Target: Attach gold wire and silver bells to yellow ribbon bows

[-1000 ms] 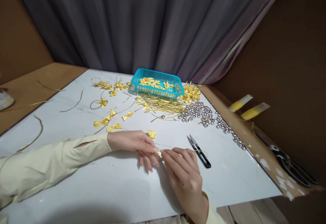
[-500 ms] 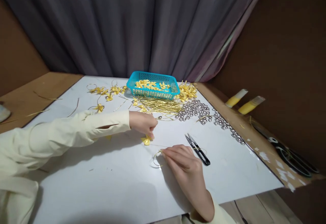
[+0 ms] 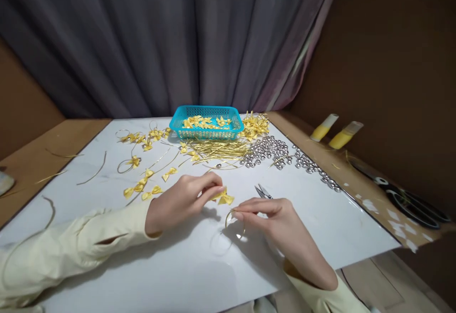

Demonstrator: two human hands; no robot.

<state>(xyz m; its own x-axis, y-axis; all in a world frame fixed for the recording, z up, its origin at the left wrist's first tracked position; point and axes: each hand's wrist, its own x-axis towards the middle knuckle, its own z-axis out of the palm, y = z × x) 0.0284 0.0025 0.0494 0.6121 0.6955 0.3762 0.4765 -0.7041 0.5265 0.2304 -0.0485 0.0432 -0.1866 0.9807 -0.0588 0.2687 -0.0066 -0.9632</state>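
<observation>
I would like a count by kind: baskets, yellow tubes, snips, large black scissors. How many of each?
Blue basket: 1
Yellow tubes: 2
Snips: 1
Black scissors: 1
Total: 5

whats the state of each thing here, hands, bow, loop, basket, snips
left hand: pinching a yellow ribbon bow, lifted off the table
right hand: pinching a gold cord loop
blue basket: upright, holding yellow bows
thread snips: lying flat, partly hidden behind the right hand
silver bells: loose in a pile
</observation>
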